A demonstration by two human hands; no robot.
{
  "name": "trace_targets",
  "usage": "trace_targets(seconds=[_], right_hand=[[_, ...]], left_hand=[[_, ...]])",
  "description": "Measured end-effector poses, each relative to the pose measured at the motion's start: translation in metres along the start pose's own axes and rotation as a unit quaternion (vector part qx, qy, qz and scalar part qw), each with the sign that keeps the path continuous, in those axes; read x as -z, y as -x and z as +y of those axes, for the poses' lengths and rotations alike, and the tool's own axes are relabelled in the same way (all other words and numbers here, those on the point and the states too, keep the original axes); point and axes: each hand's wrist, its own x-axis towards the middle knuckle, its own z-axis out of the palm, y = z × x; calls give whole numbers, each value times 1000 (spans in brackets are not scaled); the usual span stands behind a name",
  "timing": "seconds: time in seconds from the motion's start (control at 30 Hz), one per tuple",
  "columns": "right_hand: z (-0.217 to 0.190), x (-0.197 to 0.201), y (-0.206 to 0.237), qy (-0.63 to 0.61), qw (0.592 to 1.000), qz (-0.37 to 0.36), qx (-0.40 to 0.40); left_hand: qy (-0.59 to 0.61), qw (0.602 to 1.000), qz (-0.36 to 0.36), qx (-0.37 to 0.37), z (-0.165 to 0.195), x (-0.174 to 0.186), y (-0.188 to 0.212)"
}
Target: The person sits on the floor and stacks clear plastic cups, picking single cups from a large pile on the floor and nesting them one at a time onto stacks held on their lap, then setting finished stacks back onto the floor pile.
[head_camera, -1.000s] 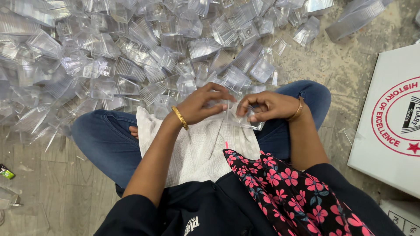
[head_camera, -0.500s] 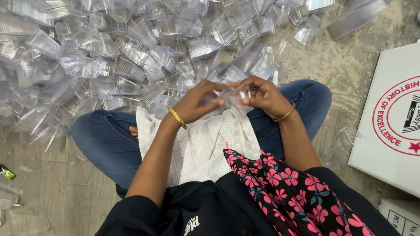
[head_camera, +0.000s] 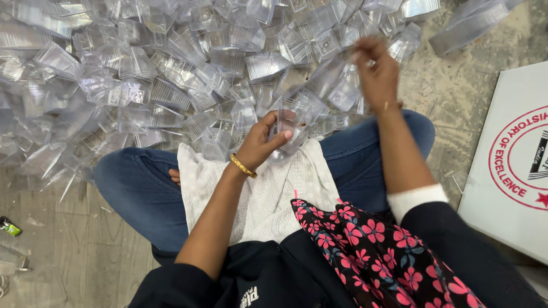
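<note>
I sit cross-legged on the floor, facing a big heap of clear plastic containers (head_camera: 171,74). My left hand (head_camera: 264,142), with a gold bangle at the wrist, grips one clear plastic container (head_camera: 290,126) just above the white cloth (head_camera: 262,194) on my lap. My right hand (head_camera: 378,71) is stretched out over the near right part of the heap, blurred by motion, fingers curled. A clear piece lies right by its fingers. Whether the hand holds it cannot be told.
A white box (head_camera: 514,165) with a round red emblem stands on the floor to my right. A stack of clear containers (head_camera: 468,25) lies at the top right. A small green and black object (head_camera: 9,226) lies on the floor at the left edge. Flowered fabric (head_camera: 371,239) drapes my right side.
Both hands were together on a clear container over my lap. The right hand has since left it and swung up and out over the heap. The left hand still holds the container.
</note>
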Motion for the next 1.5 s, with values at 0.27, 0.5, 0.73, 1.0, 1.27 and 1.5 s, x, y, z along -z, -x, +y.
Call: trace_targets(seconds=[0.27, 0.5, 0.73, 1.0, 1.27, 1.5], right_hand=[[51, 13, -84, 252, 938, 85, 222], [39, 22, -37, -105, 976, -39, -189], [-17, -51, 70, -41, 955, -269, -115], [-14, -33, -22, 48, 991, -62, -108], [3, -54, -114, -57, 998, 14, -32], [-45, -63, -14, -90, 930, -354, 47]], left_hand=[[-97, 994, 7, 44, 0, -1, 2], [-224, 969, 32, 100, -20, 9, -2], [-194, 977, -12, 82, -9, -10, 1], [-112, 993, -26, 5, 7, 4, 13], [-59, 998, -16, 15, 7, 22, -6], [-94, 995, 18, 1, -1, 25, -42]])
